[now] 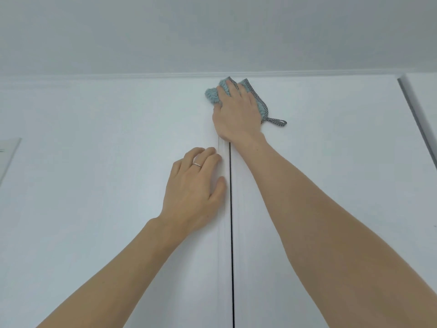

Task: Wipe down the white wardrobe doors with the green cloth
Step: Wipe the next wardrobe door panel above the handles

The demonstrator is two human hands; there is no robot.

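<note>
Two white wardrobe doors fill the view, the left door [106, 185] and the right door [331, 162], split by a dark vertical gap. High up near the top edge, my right hand [236, 110] presses the fluffy green cloth [211, 95] flat against the doors, across the gap. The cloth has a checked trim and a hanging loop at its lower right. My left hand [194, 192], wearing a ring, rests flat on the left door beside the gap, fingers straight, holding nothing.
A white moulding strip [142, 76] runs along the top of the wardrobe under the ceiling. A grey vertical edge [416, 119] marks the wardrobe's right side. A pale framed edge [9, 157] shows at the far left.
</note>
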